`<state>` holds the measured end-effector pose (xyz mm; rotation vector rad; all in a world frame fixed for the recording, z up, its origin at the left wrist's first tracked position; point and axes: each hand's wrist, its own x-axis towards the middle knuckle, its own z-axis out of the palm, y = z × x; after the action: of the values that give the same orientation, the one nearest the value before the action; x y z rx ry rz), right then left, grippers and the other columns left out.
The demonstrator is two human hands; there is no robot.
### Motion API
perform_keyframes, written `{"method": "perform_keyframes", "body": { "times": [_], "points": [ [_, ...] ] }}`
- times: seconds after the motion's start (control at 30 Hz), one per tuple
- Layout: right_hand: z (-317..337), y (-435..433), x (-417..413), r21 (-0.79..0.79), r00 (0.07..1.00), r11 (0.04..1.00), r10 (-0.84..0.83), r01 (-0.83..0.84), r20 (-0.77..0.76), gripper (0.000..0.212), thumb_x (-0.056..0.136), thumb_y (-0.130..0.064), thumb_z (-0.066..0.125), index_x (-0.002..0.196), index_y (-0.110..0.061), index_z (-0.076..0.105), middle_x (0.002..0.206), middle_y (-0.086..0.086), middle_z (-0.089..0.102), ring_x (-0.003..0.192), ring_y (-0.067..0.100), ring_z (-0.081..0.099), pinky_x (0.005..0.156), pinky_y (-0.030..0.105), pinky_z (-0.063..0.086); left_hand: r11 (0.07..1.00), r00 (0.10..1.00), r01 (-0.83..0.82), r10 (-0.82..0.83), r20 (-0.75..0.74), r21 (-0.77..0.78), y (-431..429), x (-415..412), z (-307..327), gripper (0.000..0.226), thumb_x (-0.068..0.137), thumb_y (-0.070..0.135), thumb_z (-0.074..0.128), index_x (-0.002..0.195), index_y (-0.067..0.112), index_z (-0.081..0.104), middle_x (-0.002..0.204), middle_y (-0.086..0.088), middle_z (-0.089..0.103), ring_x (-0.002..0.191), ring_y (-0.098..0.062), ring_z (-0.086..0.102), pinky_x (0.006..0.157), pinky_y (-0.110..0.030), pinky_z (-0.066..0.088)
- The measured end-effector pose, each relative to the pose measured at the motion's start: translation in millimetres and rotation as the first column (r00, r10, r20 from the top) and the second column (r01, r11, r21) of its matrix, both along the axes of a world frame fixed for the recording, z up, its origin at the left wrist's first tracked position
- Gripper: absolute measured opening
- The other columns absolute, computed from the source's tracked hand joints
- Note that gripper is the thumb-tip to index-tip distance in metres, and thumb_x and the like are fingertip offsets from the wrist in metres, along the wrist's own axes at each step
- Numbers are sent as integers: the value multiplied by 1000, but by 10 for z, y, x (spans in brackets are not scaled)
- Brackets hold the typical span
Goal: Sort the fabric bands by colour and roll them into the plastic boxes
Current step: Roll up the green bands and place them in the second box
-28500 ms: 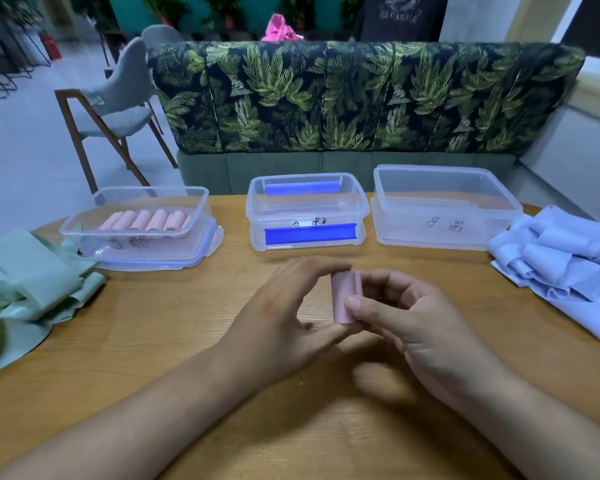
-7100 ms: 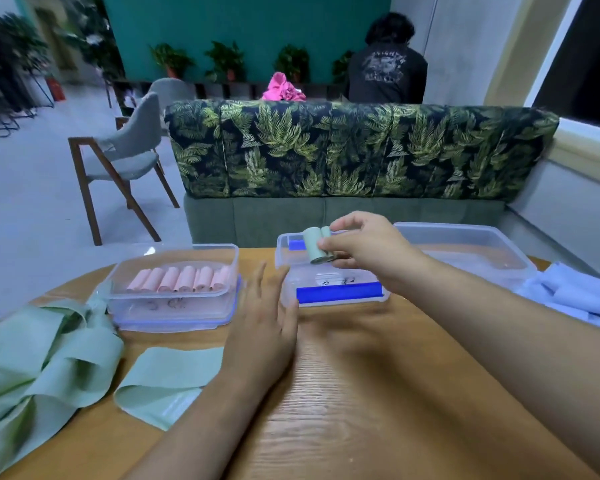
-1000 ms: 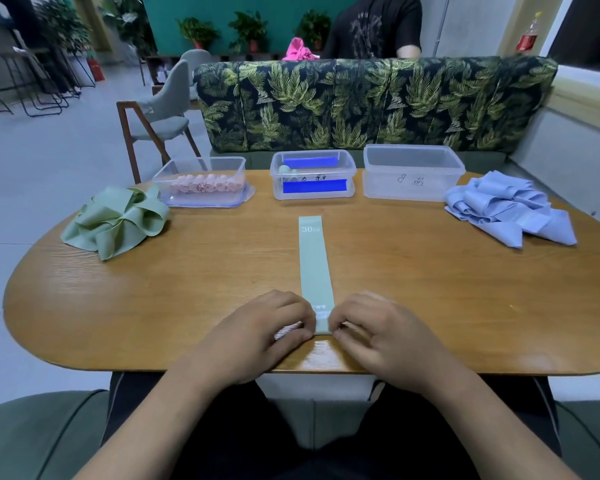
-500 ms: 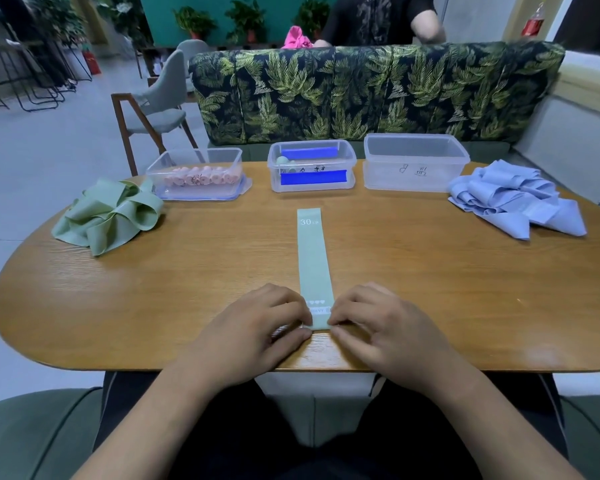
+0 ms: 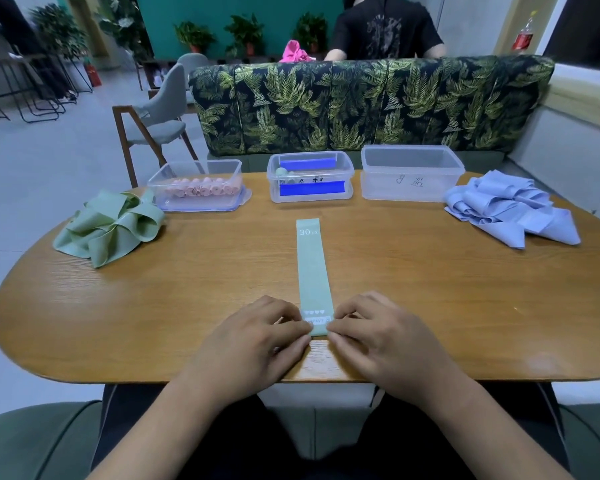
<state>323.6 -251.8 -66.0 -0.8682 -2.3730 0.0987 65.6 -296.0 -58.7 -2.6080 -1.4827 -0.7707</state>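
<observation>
- Lower centre: left hand (image 5: 253, 344) and right hand (image 5: 381, 341), fingers curled, pinch the near end of a flat green band (image 5: 312, 268) (printed "30 LB").
- Upper centre: pink box (image 5: 198, 185) holds rolls; middle box (image 5: 310, 181) holds perhaps one green roll; right box (image 5: 411, 173) holds none.
- Green pile (image 5: 110, 226) at left and blue pile (image 5: 510, 211) at right are not yet rolled.

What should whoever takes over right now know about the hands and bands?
Left grip and right grip both pinch the near end of the flat green band, not yet rolled.
Done: pink rolls in the left box; a green roll in the middle box.
To do: green pile into the middle box; blue pile into the empty right box.
</observation>
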Motion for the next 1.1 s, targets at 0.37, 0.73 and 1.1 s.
{"method": "perform_keyframes", "body": {
  "times": [0.37, 0.73, 1.1],
  "points": [
    [37, 6, 5, 56, 994, 997, 47, -53, 100, 17, 100, -20, 63, 108, -30, 73, 111, -17, 66, 102, 13, 60, 86, 30, 44, 996, 995, -76, 74, -62, -36, 17, 14, -11, 35, 108, 48, 49, 129, 34, 74, 127, 10, 67, 109, -13, 60, 91, -22, 45],
    [53, 35, -1, -73, 997, 997, 10, -5, 73, 23, 104, -24, 57, 119, -35, 69, 120, -25, 63, 114, 7, 52, 96, 28, 45, 998, 998, -59, 58, -33, -12, 0, 28, 27, 38, 105, 39, 61, 140, 24, 63, 139, 8, 59, 125, -12, 56, 105, -22, 42],
    [55, 58, -21, -165, 992, 983, -66, 83, 109, 37, 106, -35, 48, 141, -38, 61, 134, -29, 53, 131, 1, 41, 107, 29, 41, 989, 995, -98, 95, -26, -112, 65, 38, 47, 37, 106, 47, 51, 138, 34, 64, 129, 17, 58, 125, -8, 52, 102, -32, 47]
  ]
}}
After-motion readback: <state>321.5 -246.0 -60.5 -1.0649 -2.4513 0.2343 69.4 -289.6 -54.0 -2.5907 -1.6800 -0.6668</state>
